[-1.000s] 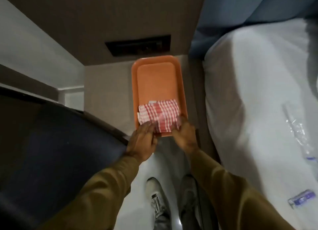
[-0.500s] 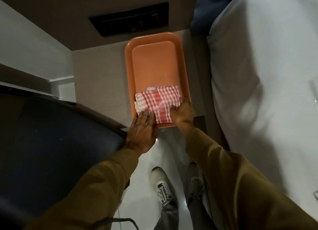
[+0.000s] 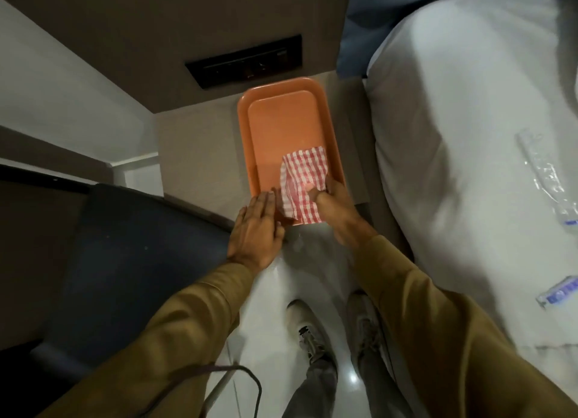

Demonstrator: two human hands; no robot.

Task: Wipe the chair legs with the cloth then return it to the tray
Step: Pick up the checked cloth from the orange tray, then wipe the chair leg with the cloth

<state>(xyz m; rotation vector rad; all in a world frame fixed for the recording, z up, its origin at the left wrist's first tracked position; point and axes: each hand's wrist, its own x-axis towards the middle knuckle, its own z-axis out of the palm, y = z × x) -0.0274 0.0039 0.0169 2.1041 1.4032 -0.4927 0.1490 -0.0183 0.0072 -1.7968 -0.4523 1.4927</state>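
I have the right hand (image 3: 336, 211) pinched shut on the red-and-white checked cloth (image 3: 302, 179), thumb on top, with the fabric bunched at the near right corner of the orange tray (image 3: 250, 142). Part of the cloth hangs over the tray's near edge. My left hand (image 3: 255, 226) lies flat and open, fingers together, its tips touching the tray's near left corner and holding nothing. The tray sits on the small bedside surface (image 3: 194, 154), its far end toward the wall panel (image 3: 247, 62).

I judge this to be either the pick-up or the put-back; these views alone do not settle which. Either way, to do it well I would keep the left palm pressing the tray so it cannot slide off the near edge, gather the loose hanging corner into the right fist, and move slowly so nothing drags. The dark chair (image 3: 131, 261) stands just beside my left arm; its legs are out of sight.

No brand or writing is readable; the small packets on the bed (image 3: 469, 136) are too blurred.
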